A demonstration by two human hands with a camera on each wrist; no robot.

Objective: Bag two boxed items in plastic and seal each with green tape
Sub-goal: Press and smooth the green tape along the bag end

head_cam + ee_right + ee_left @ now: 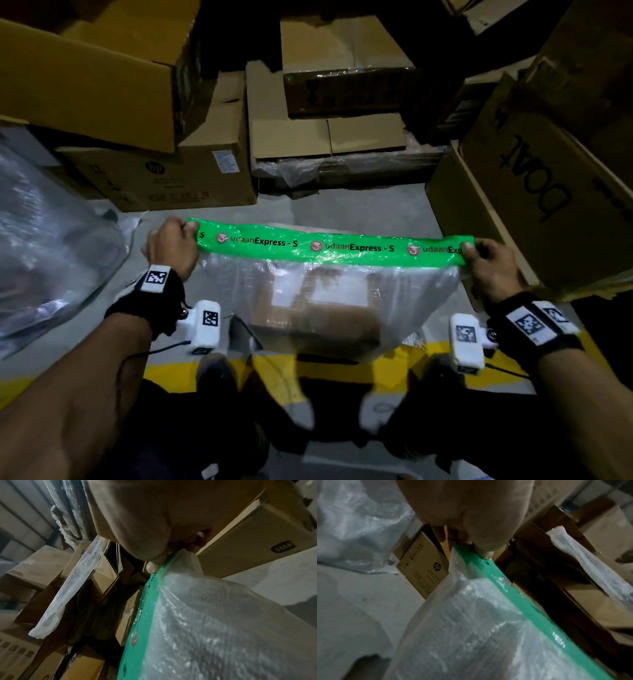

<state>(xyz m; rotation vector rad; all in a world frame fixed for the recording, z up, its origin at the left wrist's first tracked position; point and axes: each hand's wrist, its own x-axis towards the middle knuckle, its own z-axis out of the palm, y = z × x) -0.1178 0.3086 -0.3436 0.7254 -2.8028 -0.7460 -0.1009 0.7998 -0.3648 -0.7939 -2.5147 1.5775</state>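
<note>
A clear plastic bag (421, 294) hangs above the floor with a brown cardboard box (318, 318) inside it. A strip of green printed tape (329, 246) runs along the bag's top edge from side to side. My left hand (174, 246) pinches the left end of the taped edge, thumb on the tape (510, 592). My right hand (486, 263) pinches the right end, thumb tip against the tape (145, 615). The bag (471, 628) (223, 628) is stretched taut between both hands.
Stacked cardboard boxes crowd the far side: an HP box (164, 178) at left, a large "boAt" box (534, 205) at right, plastic-wrapped cartons (342, 147) in the middle. A bubble-wrapped bundle (44, 246) lies at left. Grey floor with a yellow line (171, 373); my shoes stand below.
</note>
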